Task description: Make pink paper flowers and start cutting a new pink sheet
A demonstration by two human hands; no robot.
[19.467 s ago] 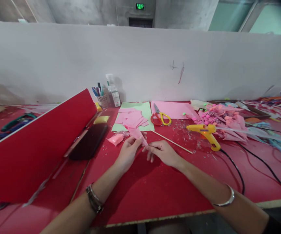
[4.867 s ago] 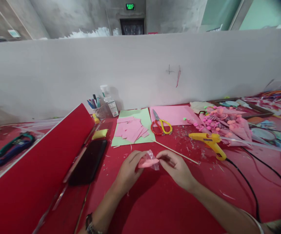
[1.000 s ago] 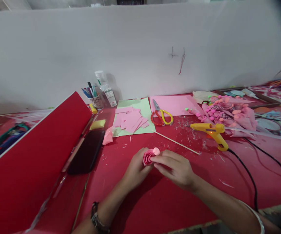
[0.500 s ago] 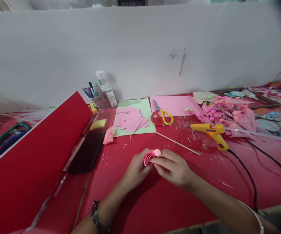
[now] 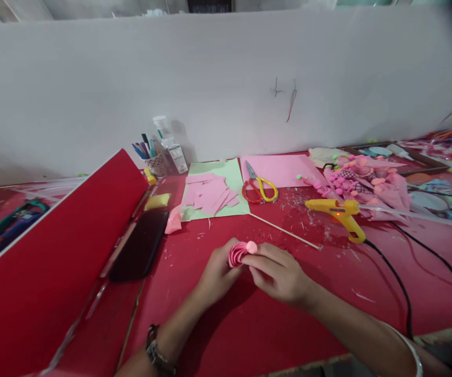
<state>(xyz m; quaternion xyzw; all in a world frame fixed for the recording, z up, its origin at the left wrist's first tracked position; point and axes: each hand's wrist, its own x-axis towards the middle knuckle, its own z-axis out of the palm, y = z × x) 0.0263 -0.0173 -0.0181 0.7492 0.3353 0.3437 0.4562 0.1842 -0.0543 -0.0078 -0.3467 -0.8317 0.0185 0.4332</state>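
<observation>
My left hand point(image 5: 220, 267) is closed around a rolled pink paper point(image 5: 237, 255), its spiral layers facing up. A small round pink ball point(image 5: 251, 247) sits at the roll's right edge, against the fingers of my right hand point(image 5: 281, 275). Those fingers are pinched together at the same edge, their tips at the paper layers; whether they also grip the ball is hard to see. Beyond my hands lies a thin wooden stick point(image 5: 283, 229). Farther back, cut pink paper pieces point(image 5: 210, 192) rest on a green sheet point(image 5: 226, 166).
A yellow glue gun point(image 5: 338, 210) with a lit orange light lies to the right, its cable trailing forward. Red-and-yellow scissors point(image 5: 260, 189) lie by a pink sheet point(image 5: 284, 167). Decorated pink cones point(image 5: 383, 183) are piled at right. A dark phone point(image 5: 139, 246) and upright red board point(image 5: 65, 246) stand left.
Both hands and the roll appear almost still, with a slight turn of the paper. The whole view has shifted by a few pixels.
</observation>
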